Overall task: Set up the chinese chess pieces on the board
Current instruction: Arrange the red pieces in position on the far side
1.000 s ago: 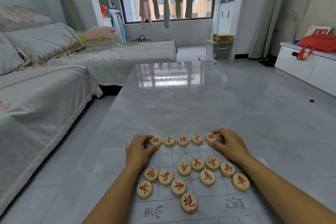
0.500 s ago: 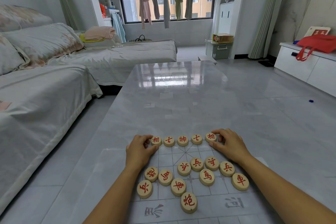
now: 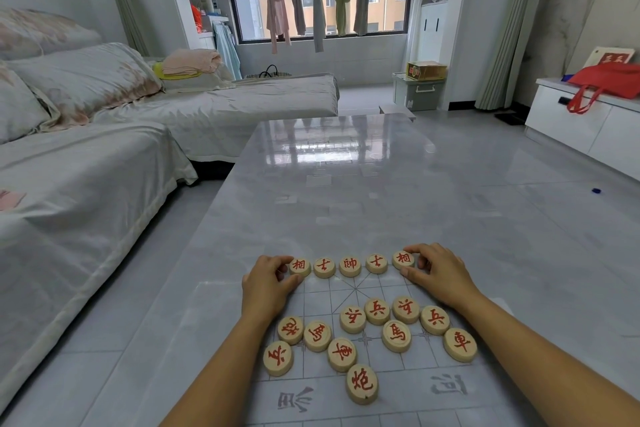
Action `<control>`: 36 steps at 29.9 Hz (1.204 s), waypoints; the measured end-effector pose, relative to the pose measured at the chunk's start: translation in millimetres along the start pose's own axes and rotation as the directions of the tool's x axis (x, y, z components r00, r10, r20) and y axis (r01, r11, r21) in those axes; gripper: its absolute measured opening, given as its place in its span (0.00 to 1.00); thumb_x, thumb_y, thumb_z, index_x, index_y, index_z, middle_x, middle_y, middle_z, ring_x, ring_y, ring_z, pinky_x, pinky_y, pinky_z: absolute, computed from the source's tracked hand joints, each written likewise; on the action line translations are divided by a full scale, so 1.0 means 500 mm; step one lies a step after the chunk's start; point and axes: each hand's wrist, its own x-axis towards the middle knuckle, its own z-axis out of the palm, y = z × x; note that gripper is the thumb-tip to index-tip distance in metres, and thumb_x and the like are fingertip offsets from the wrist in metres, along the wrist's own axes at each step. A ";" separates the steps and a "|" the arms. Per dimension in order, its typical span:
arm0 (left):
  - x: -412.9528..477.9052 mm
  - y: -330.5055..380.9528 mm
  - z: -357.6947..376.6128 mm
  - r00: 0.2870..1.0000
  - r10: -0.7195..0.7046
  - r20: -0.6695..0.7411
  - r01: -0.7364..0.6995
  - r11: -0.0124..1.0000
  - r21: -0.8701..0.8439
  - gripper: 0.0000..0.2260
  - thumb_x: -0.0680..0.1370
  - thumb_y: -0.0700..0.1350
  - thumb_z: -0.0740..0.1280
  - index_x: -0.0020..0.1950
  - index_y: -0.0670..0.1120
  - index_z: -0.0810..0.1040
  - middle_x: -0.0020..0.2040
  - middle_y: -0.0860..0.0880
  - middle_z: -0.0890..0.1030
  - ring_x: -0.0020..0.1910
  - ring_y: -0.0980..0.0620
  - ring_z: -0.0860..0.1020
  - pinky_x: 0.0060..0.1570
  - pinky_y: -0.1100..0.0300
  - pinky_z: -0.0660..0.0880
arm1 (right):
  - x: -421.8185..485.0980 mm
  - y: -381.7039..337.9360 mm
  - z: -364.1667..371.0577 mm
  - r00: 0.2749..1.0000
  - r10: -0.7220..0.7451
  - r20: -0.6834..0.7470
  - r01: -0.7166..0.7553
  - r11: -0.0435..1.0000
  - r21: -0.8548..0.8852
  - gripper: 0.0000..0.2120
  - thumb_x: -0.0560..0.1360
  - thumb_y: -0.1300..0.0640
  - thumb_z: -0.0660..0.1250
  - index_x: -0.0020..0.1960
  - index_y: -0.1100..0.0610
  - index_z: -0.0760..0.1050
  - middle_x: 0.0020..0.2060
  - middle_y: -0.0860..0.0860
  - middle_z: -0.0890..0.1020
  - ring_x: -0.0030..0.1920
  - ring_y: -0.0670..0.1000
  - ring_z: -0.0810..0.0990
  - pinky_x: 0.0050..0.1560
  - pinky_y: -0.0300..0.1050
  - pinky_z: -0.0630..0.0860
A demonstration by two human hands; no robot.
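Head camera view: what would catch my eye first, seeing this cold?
The left hand and right hand pinch the left end piece and right end piece of a row of five red-lettered discs at the far edge of the board. Eleven loose discs lie scattered nearer the camera; hanging clothes fill the window behind.

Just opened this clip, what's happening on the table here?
A person is laying out round pale wooden chess pieces with red characters on a thin grid-printed board on a glossy grey table. Five form the far row; the left hand pinches its left end piece, the right hand its right end piece. Eleven more lie clustered nearer the person, not yet placed.
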 end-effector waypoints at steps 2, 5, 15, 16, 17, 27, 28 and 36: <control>0.001 0.000 0.001 1.000 -0.001 0.000 0.001 1.000 0.003 0.17 0.74 0.50 0.68 0.61 0.49 0.75 0.48 0.53 0.71 0.45 0.55 0.72 0.59 0.51 0.71 | -0.002 -0.001 -0.001 1.000 0.003 0.003 -0.003 1.000 0.004 0.18 0.72 0.47 0.67 0.61 0.49 0.72 0.43 0.49 0.74 0.47 0.50 0.72 0.46 0.44 0.65; 0.001 -0.001 0.001 1.000 -0.003 0.002 0.003 1.000 0.011 0.17 0.74 0.51 0.68 0.61 0.49 0.75 0.48 0.53 0.71 0.45 0.55 0.71 0.60 0.50 0.70 | -0.004 -0.003 -0.002 1.000 0.012 0.008 -0.012 1.000 0.009 0.18 0.72 0.47 0.67 0.61 0.49 0.72 0.44 0.50 0.74 0.47 0.50 0.72 0.47 0.44 0.66; 0.000 0.001 0.001 1.000 -0.012 0.004 0.012 0.999 -0.036 0.19 0.72 0.49 0.70 0.62 0.49 0.74 0.46 0.53 0.72 0.43 0.55 0.72 0.59 0.48 0.72 | -0.008 -0.012 -0.012 0.997 0.074 0.008 -0.074 0.980 0.183 0.19 0.73 0.51 0.67 0.62 0.54 0.70 0.38 0.48 0.74 0.42 0.48 0.73 0.46 0.44 0.70; -0.001 0.001 0.000 1.000 -0.016 -0.002 0.015 0.998 -0.054 0.19 0.72 0.49 0.70 0.62 0.49 0.74 0.45 0.53 0.72 0.43 0.55 0.73 0.58 0.47 0.72 | -0.009 -0.012 -0.013 0.995 0.097 0.012 -0.097 0.966 0.241 0.18 0.74 0.53 0.66 0.62 0.55 0.70 0.38 0.47 0.73 0.41 0.47 0.72 0.45 0.43 0.70; -0.001 0.001 0.000 1.000 -0.019 -0.008 0.018 0.997 -0.075 0.19 0.72 0.49 0.71 0.61 0.49 0.74 0.44 0.54 0.73 0.42 0.55 0.73 0.58 0.47 0.72 | -0.009 -0.011 -0.015 0.992 0.122 0.016 -0.121 0.943 0.309 0.17 0.74 0.55 0.65 0.62 0.55 0.70 0.38 0.48 0.73 0.40 0.47 0.72 0.43 0.41 0.69; 0.000 0.001 -0.006 0.996 -0.075 -0.051 0.057 0.954 -0.293 0.13 0.77 0.48 0.64 0.59 0.46 0.74 0.42 0.52 0.76 0.43 0.54 0.75 0.46 0.59 0.71 | -0.047 -0.025 -0.081 0.991 0.125 0.037 -0.125 0.823 0.554 0.07 0.77 0.62 0.59 0.51 0.55 0.75 0.40 0.53 0.78 0.42 0.45 0.76 0.43 0.35 0.69; 0.001 0.000 -0.007 0.996 -0.080 -0.049 0.061 0.949 -0.311 0.13 0.77 0.48 0.64 0.59 0.45 0.74 0.44 0.51 0.77 0.44 0.53 0.75 0.45 0.60 0.71 | -0.058 -0.025 -0.093 0.993 0.103 0.054 -0.116 0.837 0.535 0.06 0.77 0.62 0.60 0.49 0.55 0.75 0.38 0.52 0.78 0.40 0.45 0.76 0.42 0.35 0.69; -0.007 0.013 -0.029 0.995 -0.094 -0.012 0.077 0.881 -0.468 0.09 0.80 0.46 0.58 0.55 0.44 0.73 0.45 0.47 0.77 0.42 0.54 0.75 0.40 0.65 0.69 | -0.172 0.015 -0.126 0.884 -0.002 0.467 -0.179 0.922 0.343 0.26 0.60 0.40 0.73 0.51 0.52 0.72 0.40 0.50 0.74 0.35 0.38 0.71 0.38 0.32 0.71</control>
